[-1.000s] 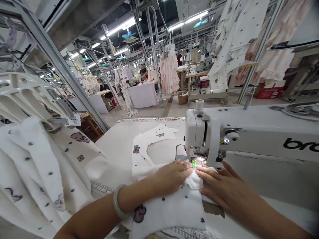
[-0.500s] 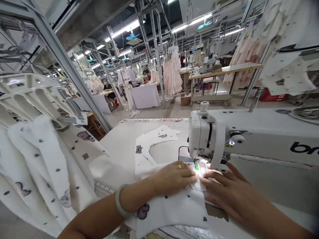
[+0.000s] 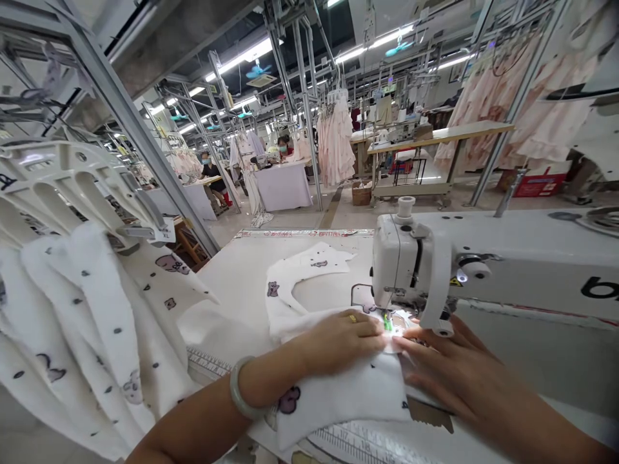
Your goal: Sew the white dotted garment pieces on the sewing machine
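Observation:
White fabric (image 3: 348, 399) with small printed animals and dark spots lies under the needle area of a white sewing machine (image 3: 399, 258). My left hand (image 3: 333, 341), wearing a ring and a bangle, is closed on this fabric just left of the lit, green-marked presser foot (image 3: 388, 322). From the other side, my right hand (image 3: 459, 370) has its fingertips on the fabric edge right of the foot. Its outer fingers pass partly behind the machine's white guard, and its thumb is blurred. The fingertips of both hands nearly meet. Further back, a curved part (image 3: 283, 283) of printed fabric rests on the table.
At left, printed white pieces (image 3: 106, 309) hang from a white hanger clamp (image 3: 72, 174) with an XL tag. Measuring tape (image 3: 207, 362) runs along the table (image 3: 232, 290). A metal post (image 3: 140, 122) rises at left. Beyond are other workstations, pink garments (image 3: 333, 142) and seated people.
The view has shifted slightly, so the machine and hands appear a little further right. Both hands stay at the presser foot with the fabric. Hanging pieces at upper right have swung or moved out of view.

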Demonstrator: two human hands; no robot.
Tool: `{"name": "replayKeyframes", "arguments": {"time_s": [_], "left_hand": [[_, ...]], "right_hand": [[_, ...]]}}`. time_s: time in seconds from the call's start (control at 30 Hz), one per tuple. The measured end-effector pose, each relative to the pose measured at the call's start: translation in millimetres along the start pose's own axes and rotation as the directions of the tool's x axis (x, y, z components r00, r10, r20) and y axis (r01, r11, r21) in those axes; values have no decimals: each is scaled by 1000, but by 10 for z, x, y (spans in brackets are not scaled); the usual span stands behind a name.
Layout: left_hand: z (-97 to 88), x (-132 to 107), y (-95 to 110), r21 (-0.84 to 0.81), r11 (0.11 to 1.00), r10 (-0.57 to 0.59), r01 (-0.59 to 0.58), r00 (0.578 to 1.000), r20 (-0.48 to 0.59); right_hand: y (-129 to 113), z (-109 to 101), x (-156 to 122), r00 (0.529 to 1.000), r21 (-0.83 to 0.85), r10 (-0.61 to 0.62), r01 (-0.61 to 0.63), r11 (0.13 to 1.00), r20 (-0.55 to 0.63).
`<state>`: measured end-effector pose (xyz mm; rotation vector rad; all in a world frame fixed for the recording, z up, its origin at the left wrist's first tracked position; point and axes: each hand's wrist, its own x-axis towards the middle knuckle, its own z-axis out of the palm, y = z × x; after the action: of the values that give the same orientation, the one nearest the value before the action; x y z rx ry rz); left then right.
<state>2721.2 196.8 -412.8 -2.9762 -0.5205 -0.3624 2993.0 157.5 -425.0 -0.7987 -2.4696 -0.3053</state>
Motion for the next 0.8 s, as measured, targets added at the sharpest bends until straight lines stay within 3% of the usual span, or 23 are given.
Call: {"name": "replayKeyframes", "arguments": {"time_s": [0.2, 0.53, 0.8], "left_hand": [[31, -19, -5, -57, 997, 41, -42, 999, -8], [-86, 72, -33, -116, 979, -160, 171, 982, 97], [-87, 97, -48, -170, 967, -175, 189, 980, 93]], "right_hand": [[-23, 24, -22, 998, 13, 33, -34, 999, 62], [60, 81, -62, 995, 17, 90, -91, 996, 35], [98, 86, -90, 989, 44, 126, -130, 991, 72]]}}
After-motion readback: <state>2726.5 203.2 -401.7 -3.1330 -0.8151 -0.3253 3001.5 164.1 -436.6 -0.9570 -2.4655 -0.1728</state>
